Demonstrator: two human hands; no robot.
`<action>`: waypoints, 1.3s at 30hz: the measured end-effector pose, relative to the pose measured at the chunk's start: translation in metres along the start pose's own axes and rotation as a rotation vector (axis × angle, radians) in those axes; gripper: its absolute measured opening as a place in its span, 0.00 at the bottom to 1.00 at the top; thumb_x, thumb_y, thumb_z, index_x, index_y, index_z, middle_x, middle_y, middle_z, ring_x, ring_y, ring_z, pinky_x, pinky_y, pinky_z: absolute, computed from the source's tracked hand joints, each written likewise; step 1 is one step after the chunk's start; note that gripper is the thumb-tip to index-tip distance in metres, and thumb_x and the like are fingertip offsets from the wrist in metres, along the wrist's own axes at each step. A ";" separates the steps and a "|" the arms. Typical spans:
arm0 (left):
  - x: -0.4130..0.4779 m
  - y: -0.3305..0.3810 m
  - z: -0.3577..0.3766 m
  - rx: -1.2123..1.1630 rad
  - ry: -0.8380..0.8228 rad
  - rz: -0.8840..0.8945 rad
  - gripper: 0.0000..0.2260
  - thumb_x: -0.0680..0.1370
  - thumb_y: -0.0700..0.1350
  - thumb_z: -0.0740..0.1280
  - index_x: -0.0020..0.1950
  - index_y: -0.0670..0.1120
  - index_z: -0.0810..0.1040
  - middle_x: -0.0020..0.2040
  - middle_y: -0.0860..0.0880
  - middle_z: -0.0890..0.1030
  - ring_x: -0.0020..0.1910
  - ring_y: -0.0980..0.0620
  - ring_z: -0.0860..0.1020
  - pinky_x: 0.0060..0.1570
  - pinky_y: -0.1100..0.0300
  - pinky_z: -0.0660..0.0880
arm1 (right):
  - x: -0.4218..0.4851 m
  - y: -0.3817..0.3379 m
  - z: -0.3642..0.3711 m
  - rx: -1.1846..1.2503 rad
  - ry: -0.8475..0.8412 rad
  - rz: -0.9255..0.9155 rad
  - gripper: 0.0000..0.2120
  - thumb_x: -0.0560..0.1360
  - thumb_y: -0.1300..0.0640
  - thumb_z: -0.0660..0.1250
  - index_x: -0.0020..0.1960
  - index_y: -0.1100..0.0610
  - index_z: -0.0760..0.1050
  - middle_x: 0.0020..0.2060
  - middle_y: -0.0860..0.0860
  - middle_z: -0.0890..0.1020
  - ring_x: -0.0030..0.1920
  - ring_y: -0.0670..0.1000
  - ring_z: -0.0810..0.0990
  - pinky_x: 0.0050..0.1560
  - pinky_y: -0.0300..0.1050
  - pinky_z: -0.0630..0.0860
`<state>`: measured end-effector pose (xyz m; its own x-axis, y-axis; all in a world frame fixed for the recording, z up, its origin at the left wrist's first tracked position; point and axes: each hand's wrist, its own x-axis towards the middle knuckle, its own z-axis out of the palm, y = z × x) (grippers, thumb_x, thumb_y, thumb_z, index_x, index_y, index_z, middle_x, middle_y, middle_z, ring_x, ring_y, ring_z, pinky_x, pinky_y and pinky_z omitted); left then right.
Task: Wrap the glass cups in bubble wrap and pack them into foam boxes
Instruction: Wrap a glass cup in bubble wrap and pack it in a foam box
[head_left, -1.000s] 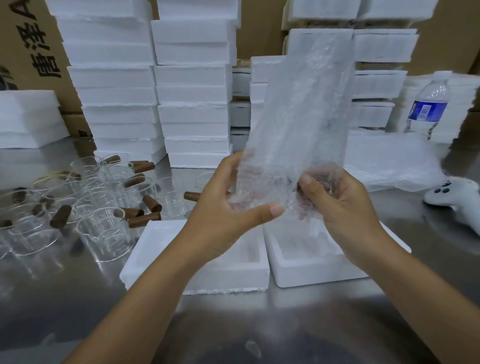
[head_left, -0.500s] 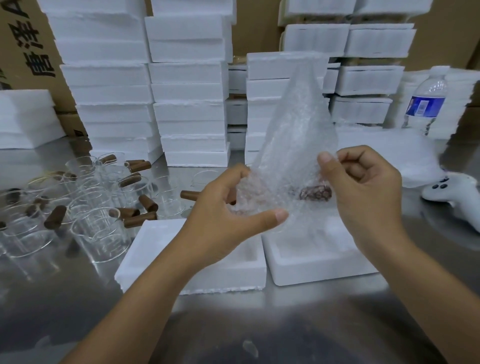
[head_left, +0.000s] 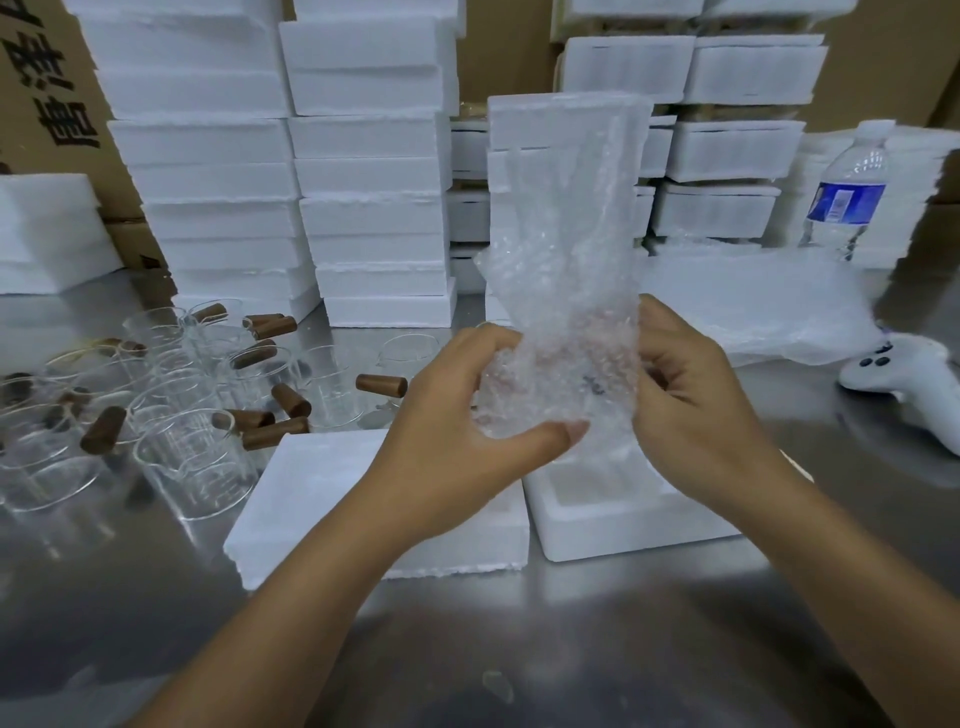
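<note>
My left hand (head_left: 462, 421) grips the lower end of a bubble wrap sheet (head_left: 566, 249), which is bunched round a glass cup that shows only dimly through it. The sheet's free end stands up above both hands. My right hand (head_left: 691, 410) holds the wrap's right side with curled fingers. Directly below the hands lie two foam box halves on the steel table: one (head_left: 332, 499) under my left wrist, and an open one (head_left: 623, 519) under the bundle. Several bare glass cups (head_left: 192, 462) with brown handles (head_left: 275, 432) crowd the table's left side.
Stacks of white foam boxes (head_left: 369, 171) fill the back. More bubble wrap (head_left: 753, 306) lies at the right, beside a water bottle (head_left: 847, 192) and a white controller (head_left: 904, 379). Cardboard cartons (head_left: 41, 88) stand behind at the left.
My right hand has come down and closed in on the wrap's right side. The sheet's free end has gone from a folded peak to standing flatter and wider.
</note>
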<state>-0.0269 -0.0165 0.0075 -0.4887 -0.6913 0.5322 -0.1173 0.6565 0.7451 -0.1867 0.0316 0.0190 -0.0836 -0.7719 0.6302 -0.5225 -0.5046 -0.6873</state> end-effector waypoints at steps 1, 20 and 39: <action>0.000 0.000 0.000 -0.005 0.010 0.000 0.21 0.65 0.58 0.73 0.55 0.59 0.71 0.51 0.59 0.78 0.50 0.59 0.78 0.48 0.63 0.76 | 0.000 -0.001 0.000 0.005 -0.023 0.013 0.10 0.78 0.58 0.63 0.46 0.44 0.79 0.49 0.44 0.77 0.51 0.42 0.77 0.47 0.31 0.73; 0.000 0.000 0.002 0.185 -0.003 0.030 0.22 0.63 0.60 0.72 0.53 0.54 0.75 0.49 0.58 0.69 0.50 0.63 0.71 0.43 0.74 0.70 | 0.002 -0.011 -0.010 0.154 0.143 -0.083 0.04 0.70 0.50 0.65 0.45 0.45 0.76 0.39 0.39 0.81 0.44 0.41 0.79 0.52 0.40 0.74; -0.003 0.004 0.003 0.276 -0.034 0.255 0.23 0.67 0.57 0.72 0.58 0.65 0.66 0.57 0.57 0.70 0.56 0.68 0.68 0.49 0.78 0.65 | 0.005 -0.006 -0.013 0.284 -0.006 0.189 0.13 0.64 0.64 0.76 0.42 0.48 0.80 0.39 0.44 0.85 0.40 0.43 0.83 0.35 0.35 0.78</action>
<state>-0.0282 -0.0109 0.0082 -0.5602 -0.4882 0.6693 -0.2150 0.8659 0.4516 -0.1951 0.0360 0.0305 -0.1511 -0.8639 0.4804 -0.2413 -0.4390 -0.8655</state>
